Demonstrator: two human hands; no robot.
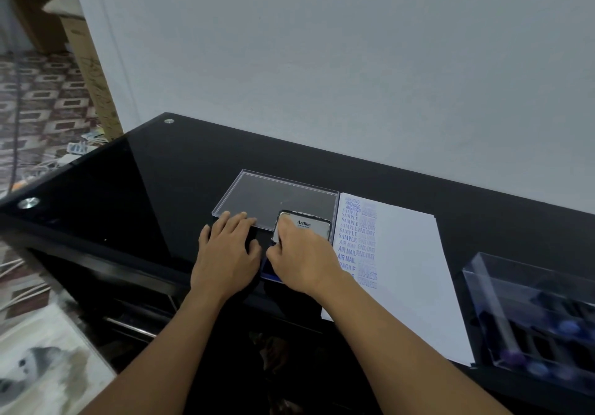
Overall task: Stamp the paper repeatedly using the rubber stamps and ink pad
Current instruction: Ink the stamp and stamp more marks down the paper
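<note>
Head view, one moment at a black glass table [128, 189]. We see both bare hands meeting near the middle of the tabletop.

The left hand [228, 253] lies flat on the glass with its fingers straight and spread. Its fingertips reach the near edge of a clear plastic lid [277, 195], which lies flat on the table.

The right hand [302, 263] covers most of the ink pad [267, 268], of which we see only a strip of blue base. Its fingers curl round the left edge of the ink pad lid [314, 226], a pale panel with a dark rim marked "Artline". The lid appears tilted up from the base, though the hand hides the hinge side.

The paper [402, 269] lies just right of the ink pad and clear lid, touching or nearly touching both. Its left margin carries two columns of blue impressions (AMENDED, SAMPLE, AIR MAIL and FRAGILE in one, FAX OUT and EXPRESS in the other). The right column is fainter.

A clear box [483, 285] stands at the paper's right edge. It holds the rubber stamps [570, 327], dark bodies with bluish round knobs, too blurred for us to count.
</note>
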